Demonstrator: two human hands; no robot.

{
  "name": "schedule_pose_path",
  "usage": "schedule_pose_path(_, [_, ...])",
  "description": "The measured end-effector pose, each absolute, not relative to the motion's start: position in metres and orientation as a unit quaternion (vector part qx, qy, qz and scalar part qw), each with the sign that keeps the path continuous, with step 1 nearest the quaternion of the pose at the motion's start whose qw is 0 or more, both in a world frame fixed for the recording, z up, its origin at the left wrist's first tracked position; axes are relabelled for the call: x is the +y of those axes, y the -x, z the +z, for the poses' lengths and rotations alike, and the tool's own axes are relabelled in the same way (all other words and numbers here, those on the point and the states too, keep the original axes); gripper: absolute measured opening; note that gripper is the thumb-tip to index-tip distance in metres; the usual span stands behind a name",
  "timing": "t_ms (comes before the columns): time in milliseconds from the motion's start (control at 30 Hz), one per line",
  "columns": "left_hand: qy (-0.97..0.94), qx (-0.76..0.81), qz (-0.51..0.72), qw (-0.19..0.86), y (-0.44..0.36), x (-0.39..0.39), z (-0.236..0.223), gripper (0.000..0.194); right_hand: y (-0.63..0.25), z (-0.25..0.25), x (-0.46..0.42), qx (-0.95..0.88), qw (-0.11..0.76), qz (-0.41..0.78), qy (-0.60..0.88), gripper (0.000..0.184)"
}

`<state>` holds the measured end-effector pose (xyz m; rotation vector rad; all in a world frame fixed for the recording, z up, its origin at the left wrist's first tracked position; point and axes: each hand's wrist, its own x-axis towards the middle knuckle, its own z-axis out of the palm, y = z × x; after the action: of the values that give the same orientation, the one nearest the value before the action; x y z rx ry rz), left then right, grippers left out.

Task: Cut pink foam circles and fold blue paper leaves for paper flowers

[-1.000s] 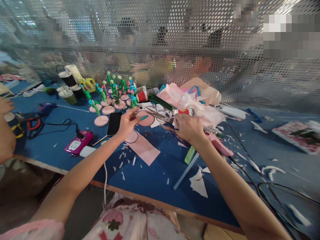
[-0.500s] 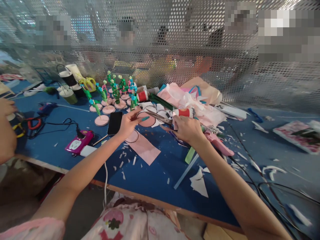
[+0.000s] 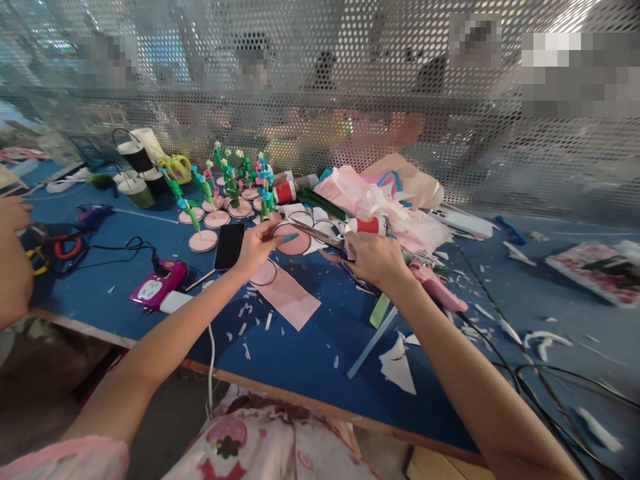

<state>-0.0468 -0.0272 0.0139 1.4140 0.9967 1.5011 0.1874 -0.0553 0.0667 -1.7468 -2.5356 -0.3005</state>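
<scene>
The left hand [image 3: 257, 248] pinches one round, dark-edged pink disc [image 3: 299, 245] between both hands; the right hand [image 3: 374, 259] grips silver metal scissors [image 3: 320, 233] at it. Cutting seems unfinished; beyond the left hand, green-stemmed pink discs [image 3: 217, 220] look complete.

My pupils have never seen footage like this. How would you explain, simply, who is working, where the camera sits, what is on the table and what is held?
No machine here: these are a person's own bare hands, filmed by one camera worn on the head, looking forward and down. The left hand holds a round pink disc. The right hand holds scissors, their blades pointing toward the disc. On the blue table lie a strip of pink paper, a black phone, a pink glue gun and white scraps. Behind the phone stand small green craft plants on pink bases. Another person's arm shows at the left edge.
</scene>
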Motion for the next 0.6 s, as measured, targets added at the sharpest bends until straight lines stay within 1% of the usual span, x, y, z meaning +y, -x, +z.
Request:
schedule_pose_path(200, [-0.569, 0.394, 0.591, 0.415, 0.0466, -0.0277, 0.0154, 0.047, -0.1837, 0.0696, -0.0583, -0.816, 0.006, -0.109, 0.568, 0.067])
schedule_pose_path(600, [-0.589, 0.388, 0.582, 0.405, 0.0483, -0.0232, 0.0097, 0.045, -0.1885, 0.071, -0.0565, -0.823, 0.01, -0.082, 0.562, 0.068])
